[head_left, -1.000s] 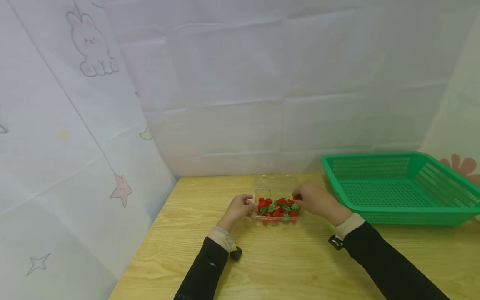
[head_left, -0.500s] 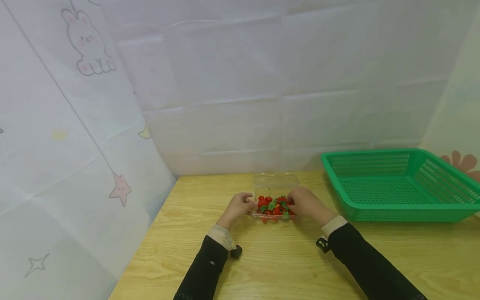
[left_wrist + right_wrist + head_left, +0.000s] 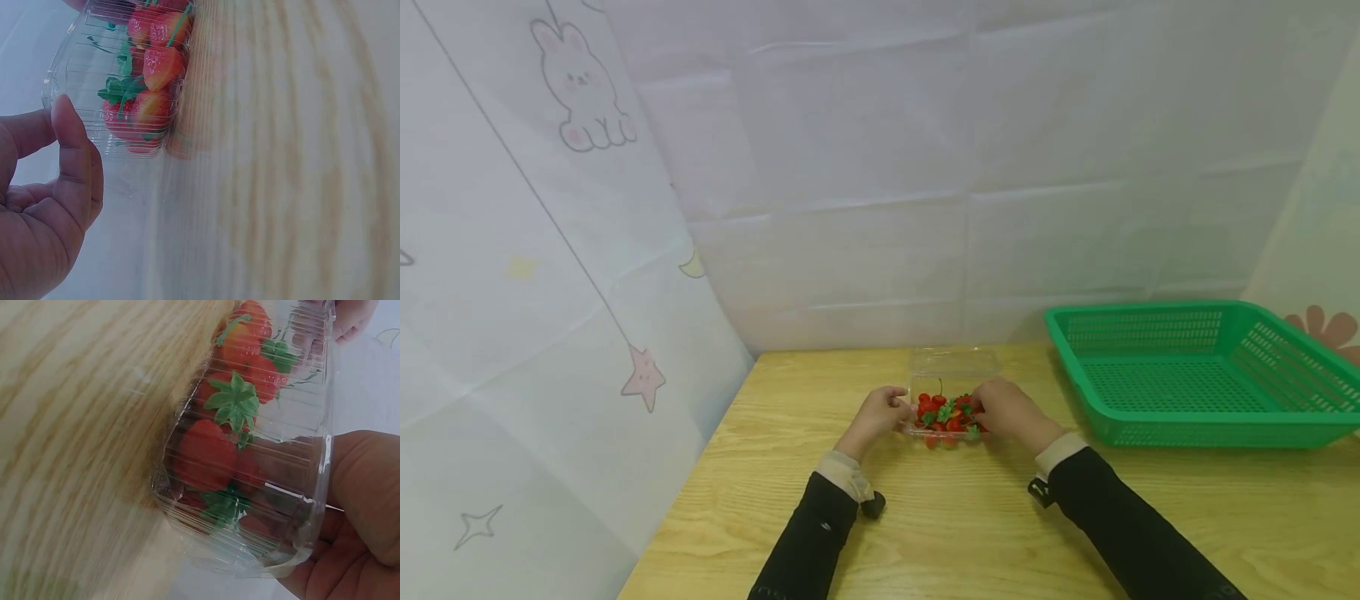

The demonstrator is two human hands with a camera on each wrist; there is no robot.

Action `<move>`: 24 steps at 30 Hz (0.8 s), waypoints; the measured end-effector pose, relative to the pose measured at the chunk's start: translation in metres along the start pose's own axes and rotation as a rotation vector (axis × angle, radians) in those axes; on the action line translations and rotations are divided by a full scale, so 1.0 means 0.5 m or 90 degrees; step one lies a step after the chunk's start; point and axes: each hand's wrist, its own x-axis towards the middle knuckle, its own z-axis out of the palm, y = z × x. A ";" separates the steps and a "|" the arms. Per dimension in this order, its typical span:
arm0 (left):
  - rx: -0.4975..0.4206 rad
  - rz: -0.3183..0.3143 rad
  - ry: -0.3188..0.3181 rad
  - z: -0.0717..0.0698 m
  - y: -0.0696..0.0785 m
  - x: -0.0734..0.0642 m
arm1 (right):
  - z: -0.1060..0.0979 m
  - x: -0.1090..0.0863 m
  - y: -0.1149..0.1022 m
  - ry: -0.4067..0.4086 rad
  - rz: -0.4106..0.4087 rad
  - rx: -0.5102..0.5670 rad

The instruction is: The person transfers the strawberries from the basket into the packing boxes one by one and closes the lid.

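A clear plastic box (image 3: 951,385) with its lid folded back holds strawberries and a few cherries (image 3: 932,400), one with a tall stem. At its left end, my left hand (image 3: 880,417) pinches the rim between thumb and finger; the left wrist view shows this hand (image 3: 56,200) at the rim. My right hand (image 3: 1006,408) reaches into the right end. Through the clear wall in the right wrist view, digits of this hand (image 3: 369,500) close around a red strawberry (image 3: 250,472), partly hidden by glare and other fruit. A larger strawberry (image 3: 206,456) lies against the wall.
A large green plastic basket (image 3: 1187,417) stands to the right of the box. Both are on a wood-grain table (image 3: 947,525). Behind them hangs a pale wall cloth (image 3: 850,167), with printed figures on the left panel.
My right hand has moved left and down from the box's right edge, taking a red strawberry in among the other fruit. The left hand has stayed at the left end.
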 end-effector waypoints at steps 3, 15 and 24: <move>-0.002 0.002 0.000 0.000 0.000 0.000 | 0.000 -0.002 -0.001 -0.001 0.017 0.004; 0.001 -0.001 0.004 -0.001 -0.002 0.000 | -0.016 -0.043 0.028 0.154 0.061 0.064; 0.005 0.003 0.004 0.001 -0.002 -0.001 | -0.008 -0.072 0.052 0.177 0.128 0.100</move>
